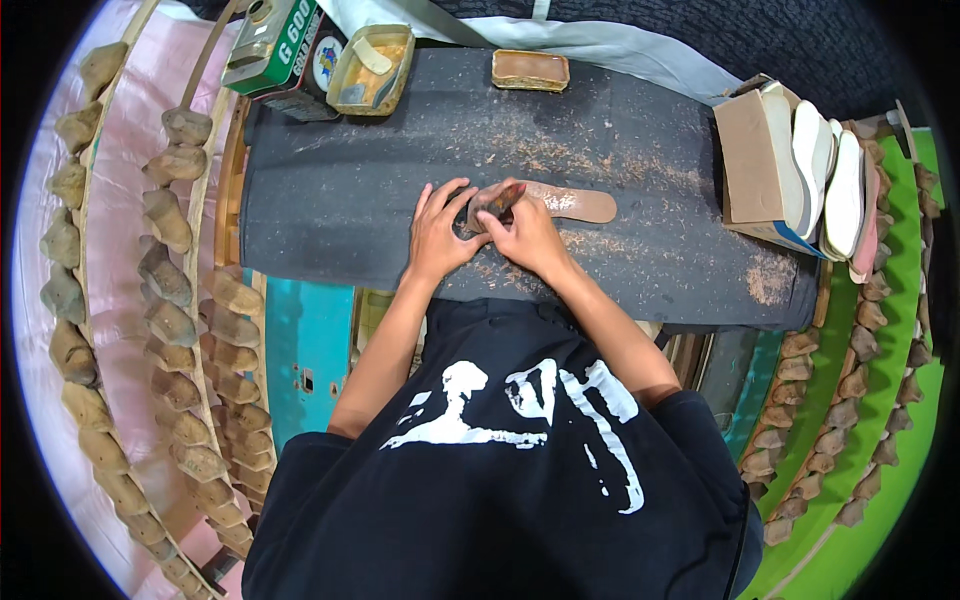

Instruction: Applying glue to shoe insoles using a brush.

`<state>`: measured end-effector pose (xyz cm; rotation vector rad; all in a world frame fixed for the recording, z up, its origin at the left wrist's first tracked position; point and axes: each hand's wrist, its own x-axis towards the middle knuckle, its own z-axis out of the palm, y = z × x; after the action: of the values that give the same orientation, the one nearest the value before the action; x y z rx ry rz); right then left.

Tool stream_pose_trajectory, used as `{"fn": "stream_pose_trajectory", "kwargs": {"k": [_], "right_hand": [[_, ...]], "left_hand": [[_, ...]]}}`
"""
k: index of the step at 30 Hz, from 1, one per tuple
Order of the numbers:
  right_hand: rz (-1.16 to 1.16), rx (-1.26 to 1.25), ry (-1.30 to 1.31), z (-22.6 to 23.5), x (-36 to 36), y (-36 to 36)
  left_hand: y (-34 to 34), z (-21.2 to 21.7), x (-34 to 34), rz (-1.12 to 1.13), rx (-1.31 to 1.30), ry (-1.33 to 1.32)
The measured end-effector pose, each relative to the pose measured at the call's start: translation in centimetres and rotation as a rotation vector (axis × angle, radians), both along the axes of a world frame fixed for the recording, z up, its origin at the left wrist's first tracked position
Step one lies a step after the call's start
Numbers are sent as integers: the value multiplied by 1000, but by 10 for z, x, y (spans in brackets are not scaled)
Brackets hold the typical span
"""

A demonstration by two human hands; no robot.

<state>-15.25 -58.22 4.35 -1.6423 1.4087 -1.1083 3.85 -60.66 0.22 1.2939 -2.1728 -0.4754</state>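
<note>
A tan leather shoe sole [588,206] lies on a dark cloth-covered table, its narrower end to the right. My left hand [437,235] grips the sole's left end, with fingers curved along the far side and the thumb along the near side. My right hand [530,236] is closed round a dark knife-like tool [504,200] with a reddish upper end. Its working end is low over the sole and hidden by my fingers. The two thumbs meet beside the tool. Pale shavings lie on the sole.
Curled shavings [560,150] litter the dark cloth [330,200]. At the back stand a green-and-black can [290,50], a yellowish tub [350,85] and a small block [530,70]. A cardboard box [755,160] of soles is at the right edge. Racks of shoe lasts [170,225] flank both sides.
</note>
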Motion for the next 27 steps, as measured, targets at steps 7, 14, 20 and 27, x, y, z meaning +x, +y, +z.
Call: {"fn": "stream_pose_trajectory", "kwargs": {"k": [7,14,20,27], "right_hand": [[-429,-198,200,0,-67,21],[-77,3,-15,-6,-26,35],[-702,-33,234,-4,-139,53],[-617,-66,98,18,-94,29]], "left_hand": [[-1,7,-4,-16,1,25],[2,1,0,-9,-22,9],[1,4,-5,-18,-9,2],[1,4,-4,-29,-15,16]]}}
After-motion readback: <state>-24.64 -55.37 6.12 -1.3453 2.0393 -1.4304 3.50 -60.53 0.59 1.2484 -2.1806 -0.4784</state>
